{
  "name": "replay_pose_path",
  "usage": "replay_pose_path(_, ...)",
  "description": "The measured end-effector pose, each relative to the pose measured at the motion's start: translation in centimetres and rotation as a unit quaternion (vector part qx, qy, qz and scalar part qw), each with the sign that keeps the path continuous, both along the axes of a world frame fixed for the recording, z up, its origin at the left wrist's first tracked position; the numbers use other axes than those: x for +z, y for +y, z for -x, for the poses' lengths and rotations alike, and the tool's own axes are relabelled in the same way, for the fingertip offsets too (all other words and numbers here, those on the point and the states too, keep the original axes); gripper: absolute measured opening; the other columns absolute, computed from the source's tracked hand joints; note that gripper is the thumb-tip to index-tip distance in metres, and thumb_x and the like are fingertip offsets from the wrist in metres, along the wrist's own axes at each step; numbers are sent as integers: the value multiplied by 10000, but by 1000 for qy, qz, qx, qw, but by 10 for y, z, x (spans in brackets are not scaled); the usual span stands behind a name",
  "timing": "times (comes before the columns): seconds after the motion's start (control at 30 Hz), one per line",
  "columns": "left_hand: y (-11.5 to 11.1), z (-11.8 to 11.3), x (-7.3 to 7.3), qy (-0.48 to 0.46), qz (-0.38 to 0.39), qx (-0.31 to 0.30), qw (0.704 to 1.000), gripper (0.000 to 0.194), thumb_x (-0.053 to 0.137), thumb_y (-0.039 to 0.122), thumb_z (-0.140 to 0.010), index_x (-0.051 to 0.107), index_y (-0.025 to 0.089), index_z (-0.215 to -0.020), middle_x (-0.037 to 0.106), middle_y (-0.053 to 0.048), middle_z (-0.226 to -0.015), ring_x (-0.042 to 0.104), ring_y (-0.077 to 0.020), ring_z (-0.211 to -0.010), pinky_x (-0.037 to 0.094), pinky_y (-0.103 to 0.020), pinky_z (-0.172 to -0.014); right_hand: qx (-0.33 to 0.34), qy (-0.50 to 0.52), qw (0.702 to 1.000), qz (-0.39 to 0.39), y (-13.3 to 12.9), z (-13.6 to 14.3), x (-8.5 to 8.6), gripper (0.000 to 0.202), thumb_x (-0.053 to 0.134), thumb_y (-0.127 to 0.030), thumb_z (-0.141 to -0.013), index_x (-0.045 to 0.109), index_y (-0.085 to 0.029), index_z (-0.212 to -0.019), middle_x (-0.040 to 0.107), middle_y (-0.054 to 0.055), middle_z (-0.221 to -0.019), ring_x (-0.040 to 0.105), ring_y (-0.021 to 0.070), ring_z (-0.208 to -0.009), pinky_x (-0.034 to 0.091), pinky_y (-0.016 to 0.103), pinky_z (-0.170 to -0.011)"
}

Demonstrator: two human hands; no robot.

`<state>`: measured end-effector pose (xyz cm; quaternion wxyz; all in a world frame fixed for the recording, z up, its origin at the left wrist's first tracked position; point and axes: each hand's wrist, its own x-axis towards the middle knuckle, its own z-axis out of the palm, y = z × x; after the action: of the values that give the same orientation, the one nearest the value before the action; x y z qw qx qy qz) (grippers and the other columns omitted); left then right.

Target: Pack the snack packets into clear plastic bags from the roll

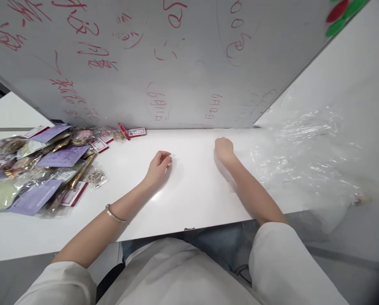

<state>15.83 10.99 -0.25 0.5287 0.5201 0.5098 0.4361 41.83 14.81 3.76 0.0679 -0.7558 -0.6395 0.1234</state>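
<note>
My left hand point(158, 166) rests at the middle of the white table point(189, 190), its fingers curled together; whether something small is between them I cannot make out. Farther right, my right hand point(224, 149) is closed in a fist near the foot of the whiteboard, its fingers mostly turned away from view. A heap of small packets point(64, 156) in purple, green and clear wrapping covers the left of the table. A clear packet with a round patterned piece point(96, 176) lies at the heap's right edge, nearest to my left hand.
A whiteboard point(189, 76) with red handwriting stands upright along the table's back edge. Crumpled clear plastic bags point(304, 165) spread over the right side and hang past the front edge. Red and green pieces point(337, 12) are on the whiteboard's upper right corner.
</note>
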Motion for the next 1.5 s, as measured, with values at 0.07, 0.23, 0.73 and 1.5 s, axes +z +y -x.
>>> replay_pose_path(0.07,6,4,2,-48,40,16,998,257,606,433,-847,613,182,-903,663,-70,-885,651,-199,-861,528,-328,-741,41,-7,999,23,-28,38,-2,323,486,-87,-893,734,-54,-1098,707,299,-1061,654,427,-1114,484,556,-971)
replay_pose_path(0.23,9,15,10,-97,139,1,986,418,676,538,-799,627,138,-911,711,-133,-866,685,-218,-682,549,-373,-648,247,70,966,42,-112,122,-10,537,389,-156,-953,484,-193,-1481,553,121,-1456,612,303,-1239,509,440,-1023)
replay_pose_path(0.73,40,64,11,227,-168,96,955,367,464,436,-982,665,172,-1140,647,-137,-1063,620,-251,-990,455,-394,-917,377,39,925,-18,-56,74,-41,729,352,-707,-944,320,-325,-1564,134,-13,-1673,18,275,-1550,35,515,-1261)
replay_pose_path(1.5,114,71,8,536,-138,168,816,579,565,302,-902,468,-2,-1385,508,-321,-1327,459,-423,-1250,327,-499,-1049,227,15,973,-25,-54,111,-53,784,188,-704,-965,230,-250,-1602,84,51,-1688,-40,332,-1544,-24,550,-1239)
